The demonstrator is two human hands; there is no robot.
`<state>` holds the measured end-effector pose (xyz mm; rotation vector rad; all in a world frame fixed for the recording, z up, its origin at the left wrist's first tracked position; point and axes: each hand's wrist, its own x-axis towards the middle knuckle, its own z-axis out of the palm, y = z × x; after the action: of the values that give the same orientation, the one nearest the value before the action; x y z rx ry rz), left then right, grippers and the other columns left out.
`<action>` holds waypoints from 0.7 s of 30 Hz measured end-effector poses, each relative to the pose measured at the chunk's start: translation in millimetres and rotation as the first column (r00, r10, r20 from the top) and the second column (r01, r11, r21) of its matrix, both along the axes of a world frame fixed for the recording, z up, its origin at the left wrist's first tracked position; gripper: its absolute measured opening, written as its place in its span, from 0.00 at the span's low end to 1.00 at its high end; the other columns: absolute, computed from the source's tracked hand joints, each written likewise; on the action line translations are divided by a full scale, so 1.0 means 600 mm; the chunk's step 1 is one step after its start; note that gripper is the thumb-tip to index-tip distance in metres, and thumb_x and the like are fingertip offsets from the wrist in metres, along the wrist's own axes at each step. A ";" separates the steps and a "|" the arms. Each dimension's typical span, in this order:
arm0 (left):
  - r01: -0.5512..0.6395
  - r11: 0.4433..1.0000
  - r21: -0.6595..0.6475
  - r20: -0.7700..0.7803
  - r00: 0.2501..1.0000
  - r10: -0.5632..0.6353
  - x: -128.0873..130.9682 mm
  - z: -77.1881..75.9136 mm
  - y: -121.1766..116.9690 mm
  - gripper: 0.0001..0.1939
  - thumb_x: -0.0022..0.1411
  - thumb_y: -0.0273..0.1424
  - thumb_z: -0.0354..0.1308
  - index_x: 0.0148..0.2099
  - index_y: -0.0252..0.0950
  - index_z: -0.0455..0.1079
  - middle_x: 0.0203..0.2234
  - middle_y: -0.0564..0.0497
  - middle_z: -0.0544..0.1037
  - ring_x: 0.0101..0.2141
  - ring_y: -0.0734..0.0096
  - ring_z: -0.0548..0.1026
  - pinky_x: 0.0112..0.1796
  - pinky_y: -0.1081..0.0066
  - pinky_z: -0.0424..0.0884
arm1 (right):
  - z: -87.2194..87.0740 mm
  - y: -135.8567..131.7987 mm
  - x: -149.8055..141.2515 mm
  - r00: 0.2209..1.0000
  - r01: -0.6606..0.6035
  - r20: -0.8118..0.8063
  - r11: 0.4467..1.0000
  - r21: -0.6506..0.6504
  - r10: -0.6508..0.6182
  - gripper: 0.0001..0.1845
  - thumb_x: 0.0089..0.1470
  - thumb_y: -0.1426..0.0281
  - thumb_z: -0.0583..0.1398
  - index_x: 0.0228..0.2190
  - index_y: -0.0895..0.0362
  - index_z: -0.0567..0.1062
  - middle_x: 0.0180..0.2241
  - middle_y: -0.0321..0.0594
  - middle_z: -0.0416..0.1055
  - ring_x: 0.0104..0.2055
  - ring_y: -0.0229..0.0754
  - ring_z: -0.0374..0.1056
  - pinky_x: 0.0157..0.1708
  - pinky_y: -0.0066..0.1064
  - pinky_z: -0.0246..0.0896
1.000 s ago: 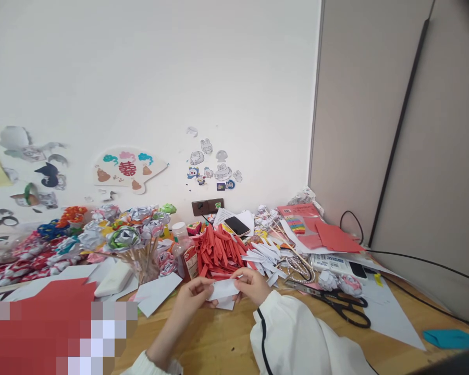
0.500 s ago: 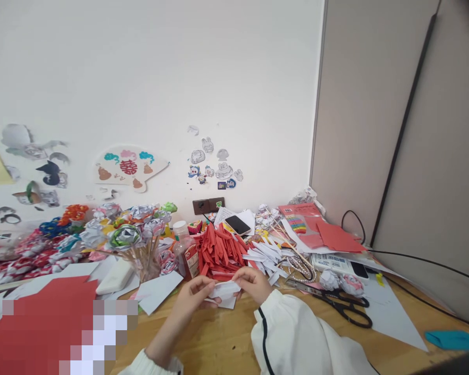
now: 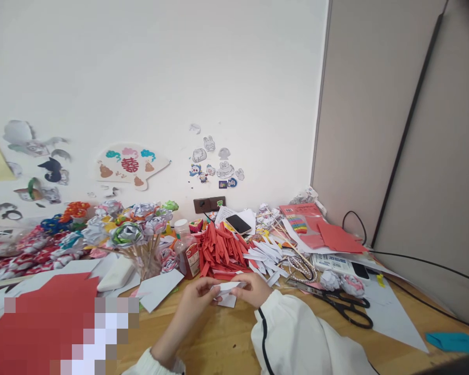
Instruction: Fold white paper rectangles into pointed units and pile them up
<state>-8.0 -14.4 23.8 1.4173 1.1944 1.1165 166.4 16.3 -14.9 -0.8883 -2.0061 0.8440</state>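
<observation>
Between my two hands is a small folded piece of white paper (image 3: 230, 287), held just above the wooden table (image 3: 219, 344). My left hand (image 3: 198, 296) pinches its left end, and my right hand (image 3: 255, 289) grips the right end. Below the folded piece, another bit of white paper shows. Right behind my hands lies a heap of folded red paper strips (image 3: 222, 249). A pile of folded white paper strips (image 3: 266, 255) is beside it, to the right.
Black-handled scissors (image 3: 346, 307) lie to the right of my sleeve. Behind the strips are a phone (image 3: 238, 224) and a bottle (image 3: 184, 245). Paper flowers (image 3: 127, 233) on sticks stand at left, near red paper sheets (image 3: 50, 312). A blue item (image 3: 453, 341) lies far right.
The white paper has turned from a flatter, face-on piece to a narrower folded shape between my fingers. Both hands stay in nearly the same place.
</observation>
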 end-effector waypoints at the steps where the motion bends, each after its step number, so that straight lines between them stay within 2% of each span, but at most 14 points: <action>1: -0.008 1.000 0.008 -0.011 1.000 0.008 0.002 0.002 -0.002 0.14 0.36 0.37 0.61 0.26 0.32 0.69 0.19 0.52 0.74 0.20 0.70 0.71 0.24 0.71 0.69 | 0.001 0.000 -0.001 1.000 -0.007 0.002 1.000 0.016 0.007 0.16 0.42 0.63 0.56 0.33 0.59 0.71 0.29 0.40 0.69 0.29 0.37 0.64 0.26 0.25 0.57; 5: -0.001 0.998 0.055 -0.086 0.996 0.006 0.006 0.007 -0.007 0.12 0.37 0.36 0.60 0.25 0.32 0.70 0.18 0.52 0.75 0.21 0.70 0.71 0.24 0.73 0.67 | 0.001 0.004 -0.004 1.000 0.030 -0.004 0.998 0.053 -0.030 0.13 0.42 0.65 0.57 0.31 0.58 0.72 0.29 0.39 0.70 0.29 0.37 0.63 0.26 0.25 0.57; 7: 0.001 0.998 0.066 -0.106 0.994 0.006 0.006 0.007 -0.007 0.11 0.38 0.35 0.60 0.24 0.32 0.71 0.17 0.51 0.75 0.21 0.70 0.70 0.23 0.74 0.67 | -0.002 0.006 -0.004 0.999 0.039 -0.009 0.999 0.029 -0.039 0.11 0.43 0.65 0.56 0.29 0.58 0.73 0.26 0.39 0.70 0.27 0.36 0.63 0.26 0.25 0.57; 10: -0.004 0.998 0.056 -0.094 0.995 0.010 0.006 0.006 -0.005 0.11 0.38 0.34 0.60 0.23 0.31 0.70 0.17 0.52 0.74 0.20 0.70 0.70 0.23 0.74 0.66 | -0.005 0.009 -0.004 0.999 -0.018 -0.051 0.997 -0.080 0.014 0.13 0.44 0.64 0.55 0.30 0.59 0.72 0.22 0.38 0.69 0.23 0.35 0.63 0.24 0.25 0.57; 14: 0.008 0.999 0.032 -0.080 0.997 -0.005 0.005 0.007 -0.006 0.11 0.38 0.36 0.60 0.23 0.31 0.70 0.16 0.52 0.74 0.19 0.71 0.71 0.23 0.74 0.66 | -0.006 0.012 -0.003 0.985 -0.089 -0.167 0.964 -0.249 0.048 0.17 0.42 0.60 0.56 0.29 0.61 0.71 0.18 0.36 0.68 0.18 0.34 0.62 0.22 0.26 0.58; 21: 0.043 0.999 -0.016 -0.039 0.998 -0.044 0.005 0.007 -0.006 0.13 0.37 0.37 0.61 0.23 0.32 0.69 0.14 0.52 0.74 0.18 0.71 0.71 0.22 0.73 0.67 | -0.004 0.013 -0.006 0.951 -0.170 -0.302 0.924 -0.343 0.062 0.19 0.39 0.57 0.57 0.25 0.62 0.71 0.15 0.34 0.65 0.17 0.33 0.61 0.22 0.27 0.59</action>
<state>-5.0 -18.2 28.0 1.4529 1.1922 1.0514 162.9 23.9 -17.4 -0.7957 -1.6868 1.3675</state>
